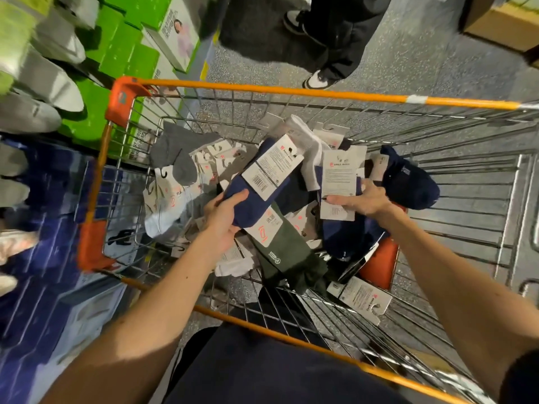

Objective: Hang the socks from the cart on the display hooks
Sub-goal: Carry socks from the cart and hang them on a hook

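Green socks (281, 252) laid nearest in cart (262, 89). Navy socks (253, 207) gripped by left hand (224, 220) above pile. Carded pack (339, 176) held by right hand (364, 199). Grey socks (175, 156), cap (411, 185) seen farther back. Green boxes (125, 53) stacked beyond rim.

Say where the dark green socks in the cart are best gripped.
Probably pinch the dark green socks across the fabric just below the paper band, from above on the near side: they lie flat atop the pile, band end under the navy socks in the left hand.
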